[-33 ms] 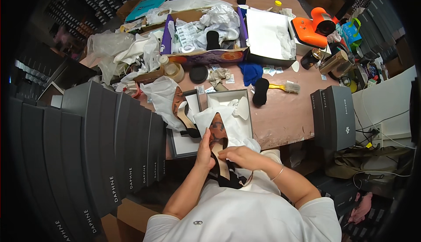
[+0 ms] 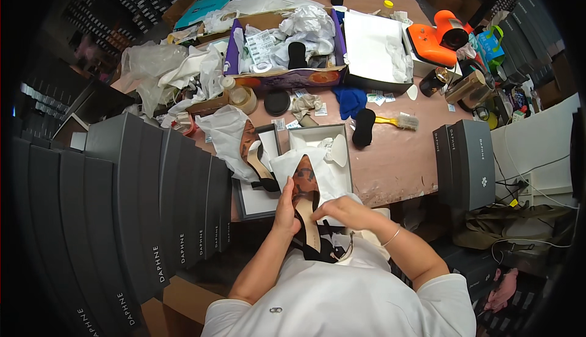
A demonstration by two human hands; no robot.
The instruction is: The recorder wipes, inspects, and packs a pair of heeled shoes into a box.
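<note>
Along its left side, my left hand (image 2: 285, 207) grips a pointed high-heeled shoe (image 2: 310, 206) with a brown and black patterned toe, a beige insole and black straps. Its toe points away from me over white tissue paper (image 2: 329, 181). Over the shoe's right edge is my right hand (image 2: 345, 213), fingers curled and closed, with the index fingertip at the insole. Whatever those fingers hold is hidden. A matching shoe (image 2: 259, 161) with a black heel lies to the left, partly wrapped in tissue, on an open grey shoebox part (image 2: 257, 206). Another box part (image 2: 348, 160) holds tissue.
Stacked dark shoeboxes (image 2: 137, 209) rise on my left; more boxes (image 2: 467, 163) stand at right. Behind are a yellow-handled brush (image 2: 400, 121), a black oval pad (image 2: 364, 127), a blue cloth (image 2: 350, 103), a purple carton (image 2: 287, 79) of crumpled paper and an orange device (image 2: 434, 47).
My right hand has drawn slightly to the right with its fingers more curled, uncovering more of the insole. The shoe has shifted a little; my left hand keeps its grip.
</note>
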